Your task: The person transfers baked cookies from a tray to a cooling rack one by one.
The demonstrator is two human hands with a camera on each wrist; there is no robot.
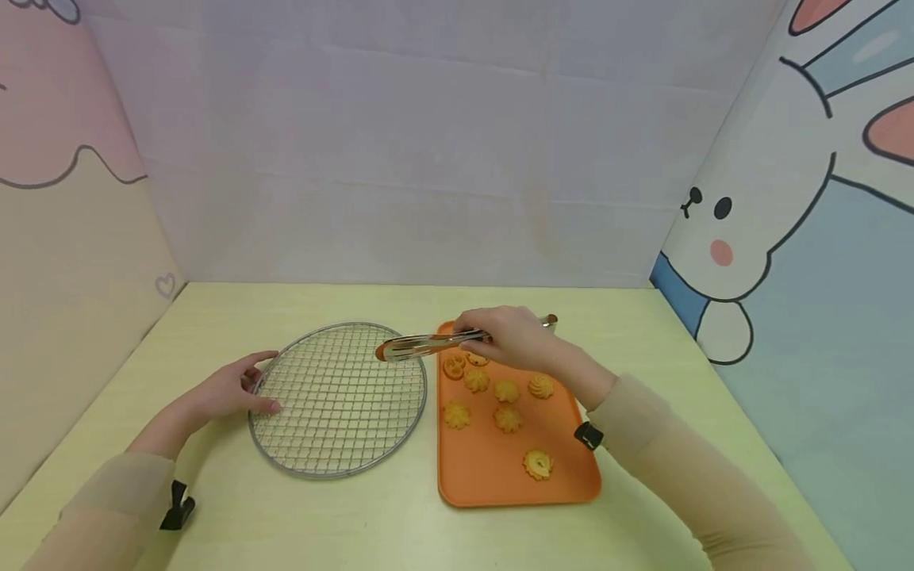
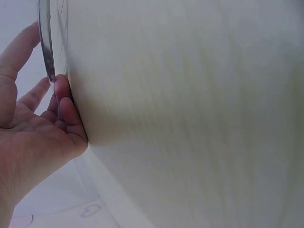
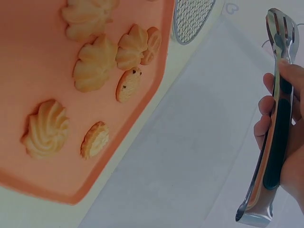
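Observation:
My left hand [image 1: 227,390] grips the left rim of a round wire rack [image 1: 336,404], its thumb lying over the edge. In the left wrist view, curled fingers [image 2: 66,111] sit by the rack's metal rim [image 2: 46,47], low against the tabletop. My right hand [image 1: 508,337] holds metal tongs [image 1: 421,346] with dark grip panels [image 3: 279,137]. They are raised over the far end of an orange tray [image 1: 493,476], their tips pointing left over the rack's right edge. The tong arms lie close together, and no cookie shows between their tips [image 3: 283,28].
Several cookies lie on the tray, including a swirled one [image 3: 47,129], a chocolate-dotted one [image 3: 128,85] and a ring-shaped one [image 1: 538,465] near the front. A pale back wall [image 1: 428,159] and printed side walls enclose the light wooden table [image 1: 343,523].

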